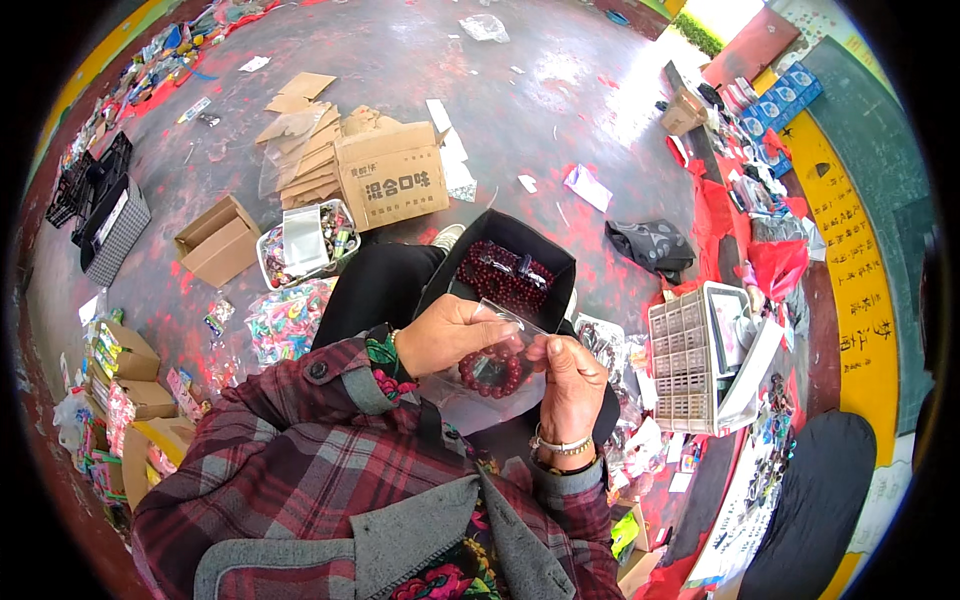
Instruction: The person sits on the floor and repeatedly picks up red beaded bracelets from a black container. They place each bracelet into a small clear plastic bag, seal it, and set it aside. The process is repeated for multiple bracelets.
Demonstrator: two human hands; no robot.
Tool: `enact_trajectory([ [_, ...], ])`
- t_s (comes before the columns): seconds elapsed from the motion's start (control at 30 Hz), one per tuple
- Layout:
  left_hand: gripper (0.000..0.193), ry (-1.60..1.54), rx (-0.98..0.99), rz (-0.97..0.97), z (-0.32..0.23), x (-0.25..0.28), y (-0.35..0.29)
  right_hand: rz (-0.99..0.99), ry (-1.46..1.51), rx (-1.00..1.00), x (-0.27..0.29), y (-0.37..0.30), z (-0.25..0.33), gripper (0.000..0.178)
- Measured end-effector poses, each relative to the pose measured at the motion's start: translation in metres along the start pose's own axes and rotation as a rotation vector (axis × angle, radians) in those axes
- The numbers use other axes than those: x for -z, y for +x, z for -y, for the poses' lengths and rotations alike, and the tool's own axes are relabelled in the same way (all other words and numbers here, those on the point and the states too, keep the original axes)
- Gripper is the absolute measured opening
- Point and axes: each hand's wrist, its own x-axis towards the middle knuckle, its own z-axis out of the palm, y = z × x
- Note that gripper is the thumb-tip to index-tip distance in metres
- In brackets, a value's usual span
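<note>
Between my hands is a small clear plastic bag [506, 317], its top edge pinched by both. A dark red bead bracelet [490, 372] shows just below the fingers, apparently inside the bag. My left hand [447, 338] grips the bag's upper left part, thumb and fingers pressed together. The opposite corner is pinched in my right hand [572, 388], which has bracelets on its wrist. Just beyond them, a black open box [548, 245] holds many similar red bead bracelets [490, 270]. More clear plastic lies below the hands on my lap.
A white basket [272, 262] of small packages stands left of my knee, near an empty brown carton [217, 240]. Flattened cardboard [395, 178] is piled ahead. At right are a white plastic crate [685, 345] and a dark bag [650, 246]. Colourful packets [285, 318] lie on the floor.
</note>
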Motion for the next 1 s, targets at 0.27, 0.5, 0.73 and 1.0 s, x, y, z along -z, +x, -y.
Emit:
enact_trajectory([
  [0.27, 0.032, -0.016, -0.052, 0.005, -0.001, 0.004, -0.002, -0.015, -0.009, 0.014, -0.008, -0.002, 0.006, 0.023],
  [0.5, 0.029, -0.394, 0.151, 0.033, 0.016, 0.009, -0.002, -0.119, 0.136, -0.032, -0.007, 0.005, 0.0, 0.023],
  [0.73, 0.031, -0.297, 0.303, 0.215, 0.016, 0.005, -0.005, -0.255, 0.204, -0.125, 0.008, 0.015, -0.008, 0.026],
  [1.0, 0.029, -0.375, 0.28, 0.083, 0.026, 0.007, -0.002, -0.139, 0.405, -0.171, 0.028, 0.025, -0.019, 0.052],
])
